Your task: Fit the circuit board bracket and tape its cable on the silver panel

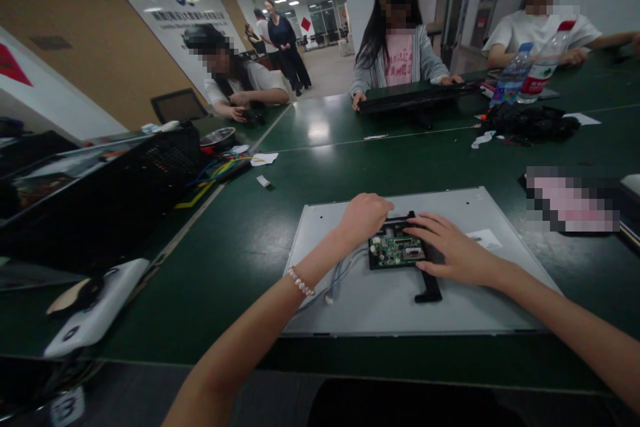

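A green circuit board point(397, 250) in a black frame sits on the back of a flat grey metal panel point(340, 310). My left hand point(367, 213) is curled at the board's upper left corner; its fingertips and anything in them are hidden. My right hand point(450, 250) lies over the board's right side with fingers apart, fingertips touching the board and frame. A black bracket arm point(430, 287) sticks out below that hand. Grey cables point(340, 270) with a small white connector run left from the board across the panel.
An open black computer case point(125, 180) stands at left, with coloured wires point(220, 173) beside it. A white device point(100, 307) lies nearer. Across the table are people, a black monitor point(420, 97), bottles point(545, 63) and a black cable bundle point(530, 123). A phone point(570, 203) lies right.
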Available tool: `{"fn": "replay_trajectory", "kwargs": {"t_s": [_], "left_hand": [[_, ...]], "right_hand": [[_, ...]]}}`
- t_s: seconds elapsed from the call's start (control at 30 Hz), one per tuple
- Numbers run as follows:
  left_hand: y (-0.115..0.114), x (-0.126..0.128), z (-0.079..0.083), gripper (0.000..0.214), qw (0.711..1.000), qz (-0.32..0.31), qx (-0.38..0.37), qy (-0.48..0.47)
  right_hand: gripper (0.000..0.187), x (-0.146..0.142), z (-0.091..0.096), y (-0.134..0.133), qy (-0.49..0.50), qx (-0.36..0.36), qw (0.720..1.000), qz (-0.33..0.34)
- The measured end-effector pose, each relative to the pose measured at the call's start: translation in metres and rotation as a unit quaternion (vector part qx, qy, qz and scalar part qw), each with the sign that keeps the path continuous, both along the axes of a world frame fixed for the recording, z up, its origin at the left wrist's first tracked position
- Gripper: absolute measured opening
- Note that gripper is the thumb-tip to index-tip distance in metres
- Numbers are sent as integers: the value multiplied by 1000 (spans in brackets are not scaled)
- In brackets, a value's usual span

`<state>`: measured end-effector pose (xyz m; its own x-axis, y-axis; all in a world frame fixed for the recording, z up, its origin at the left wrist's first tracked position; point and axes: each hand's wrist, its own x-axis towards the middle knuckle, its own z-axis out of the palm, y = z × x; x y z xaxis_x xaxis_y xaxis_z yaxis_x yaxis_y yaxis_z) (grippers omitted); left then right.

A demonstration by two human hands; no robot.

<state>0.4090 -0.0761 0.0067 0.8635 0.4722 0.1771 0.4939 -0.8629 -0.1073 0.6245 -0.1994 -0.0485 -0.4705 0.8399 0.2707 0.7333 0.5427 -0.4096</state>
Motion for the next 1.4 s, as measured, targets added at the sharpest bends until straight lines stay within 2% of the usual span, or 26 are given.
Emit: {"fn": "replay_trajectory", "kwargs": {"t_s": [0.17, 0.47, 0.77, 1.03, 1.27, 1.4], "left_hand": [[-2, 8, -8, 21, 1000, -1, 2, 29], [-2, -9, 12, 25, 998, 55, -9, 28], [-4, -15, -2, 24, 998, 38, -19, 48], [-3, -21, -7, 26, 999, -4, -45, -2], [-4, -25, -3, 25, 991, 18, -121, -47], [6, -41, -1, 28, 981, 52, -150, -108]], "right_hand": [[63, -2, 3, -2, 4, -4, 1000, -4], [66, -4, 2, -3, 3, 13, 1000, -19], [68, -8, 2, -5, -5, 11, 999, -37], [68, -8, 2, -7, -12, 3, 999, -36], [78, -8, 2, -10, 18, -5, 1000, -25], [76, -9, 7, -13, 43, -4, 999, -16]]}}
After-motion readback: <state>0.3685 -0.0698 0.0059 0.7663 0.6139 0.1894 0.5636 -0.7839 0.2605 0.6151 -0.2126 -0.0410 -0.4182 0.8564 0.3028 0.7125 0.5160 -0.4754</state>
